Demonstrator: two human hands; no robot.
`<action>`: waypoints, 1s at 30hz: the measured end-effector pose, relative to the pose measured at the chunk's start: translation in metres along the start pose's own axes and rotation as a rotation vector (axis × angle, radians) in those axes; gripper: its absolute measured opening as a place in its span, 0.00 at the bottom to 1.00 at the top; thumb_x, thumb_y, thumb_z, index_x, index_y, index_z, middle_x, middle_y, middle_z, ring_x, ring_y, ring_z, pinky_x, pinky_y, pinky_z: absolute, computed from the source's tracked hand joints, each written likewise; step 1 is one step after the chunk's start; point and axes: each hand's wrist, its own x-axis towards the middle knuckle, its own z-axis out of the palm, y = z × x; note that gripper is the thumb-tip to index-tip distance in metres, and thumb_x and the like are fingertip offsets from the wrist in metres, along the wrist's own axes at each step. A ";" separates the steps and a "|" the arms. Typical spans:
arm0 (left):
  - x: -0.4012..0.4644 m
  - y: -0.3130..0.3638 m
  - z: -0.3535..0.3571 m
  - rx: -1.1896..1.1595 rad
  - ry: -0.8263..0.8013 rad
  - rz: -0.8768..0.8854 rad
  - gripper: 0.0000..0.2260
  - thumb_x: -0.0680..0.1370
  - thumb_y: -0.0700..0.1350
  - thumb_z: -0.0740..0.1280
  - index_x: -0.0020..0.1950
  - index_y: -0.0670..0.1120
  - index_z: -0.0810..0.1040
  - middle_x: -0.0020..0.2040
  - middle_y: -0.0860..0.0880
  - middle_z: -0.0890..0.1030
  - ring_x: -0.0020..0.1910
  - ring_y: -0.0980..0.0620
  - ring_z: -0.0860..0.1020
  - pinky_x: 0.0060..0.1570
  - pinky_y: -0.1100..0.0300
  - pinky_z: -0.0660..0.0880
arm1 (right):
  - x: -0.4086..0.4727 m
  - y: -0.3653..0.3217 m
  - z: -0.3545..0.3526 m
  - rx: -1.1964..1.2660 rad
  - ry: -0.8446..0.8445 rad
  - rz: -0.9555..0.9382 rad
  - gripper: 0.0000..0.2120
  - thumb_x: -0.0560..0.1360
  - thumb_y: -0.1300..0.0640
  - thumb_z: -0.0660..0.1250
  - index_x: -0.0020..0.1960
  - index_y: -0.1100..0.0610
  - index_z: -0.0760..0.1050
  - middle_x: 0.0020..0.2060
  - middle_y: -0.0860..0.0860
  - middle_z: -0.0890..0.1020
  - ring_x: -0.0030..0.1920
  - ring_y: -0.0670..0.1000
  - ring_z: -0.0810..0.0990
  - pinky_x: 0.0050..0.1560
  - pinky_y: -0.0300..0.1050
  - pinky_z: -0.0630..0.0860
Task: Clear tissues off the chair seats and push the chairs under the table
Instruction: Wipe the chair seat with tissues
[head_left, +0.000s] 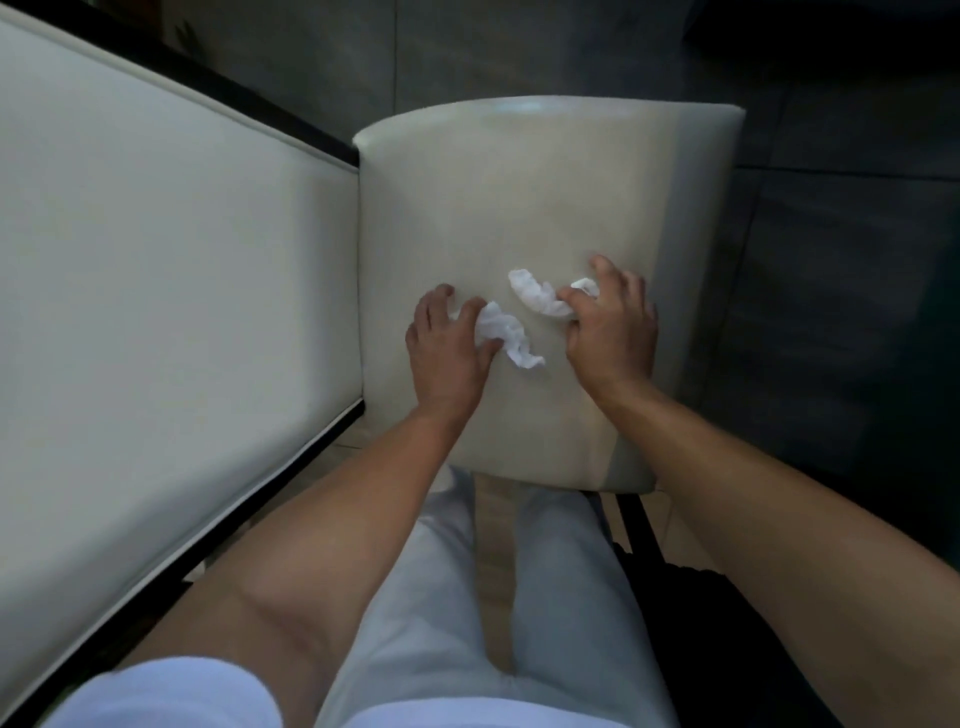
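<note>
Currently both hands on the cream padded leather chair seat (519, 197): my left hand (449, 345) pinches one crumpled white tissue (506, 332) mid-seat, my right hand (613, 332) grips the second crumpled white tissue (540, 296) just beside it.

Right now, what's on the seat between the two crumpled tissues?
Nothing: in the head view, only bare cream chair seat separates the left tissue from the right tissue.

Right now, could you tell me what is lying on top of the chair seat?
Two crumpled tissues: the left hand pinches the left tissue, the right hand grips the right tissue on the chair seat. Anything beneath the palms is hidden.
</note>
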 end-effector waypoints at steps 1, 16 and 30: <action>0.002 0.000 -0.002 -0.008 0.027 0.003 0.18 0.71 0.49 0.77 0.60 0.47 0.81 0.67 0.40 0.74 0.68 0.37 0.72 0.58 0.42 0.73 | 0.001 -0.001 -0.001 0.026 -0.002 0.004 0.13 0.70 0.62 0.66 0.50 0.51 0.83 0.65 0.56 0.77 0.57 0.64 0.76 0.46 0.55 0.75; -0.001 -0.006 -0.071 -0.354 0.062 0.093 0.24 0.69 0.32 0.57 0.60 0.45 0.82 0.64 0.46 0.77 0.59 0.49 0.78 0.53 0.58 0.76 | -0.007 -0.038 -0.049 0.325 -0.120 0.160 0.13 0.72 0.62 0.60 0.51 0.55 0.80 0.56 0.52 0.78 0.47 0.61 0.79 0.41 0.46 0.71; -0.092 0.051 -0.259 -0.270 0.440 0.056 0.11 0.76 0.47 0.70 0.57 0.46 0.80 0.58 0.45 0.74 0.53 0.46 0.76 0.46 0.56 0.74 | -0.049 -0.101 -0.220 0.497 -0.049 -0.058 0.11 0.71 0.48 0.69 0.51 0.49 0.76 0.54 0.45 0.73 0.45 0.48 0.76 0.45 0.47 0.75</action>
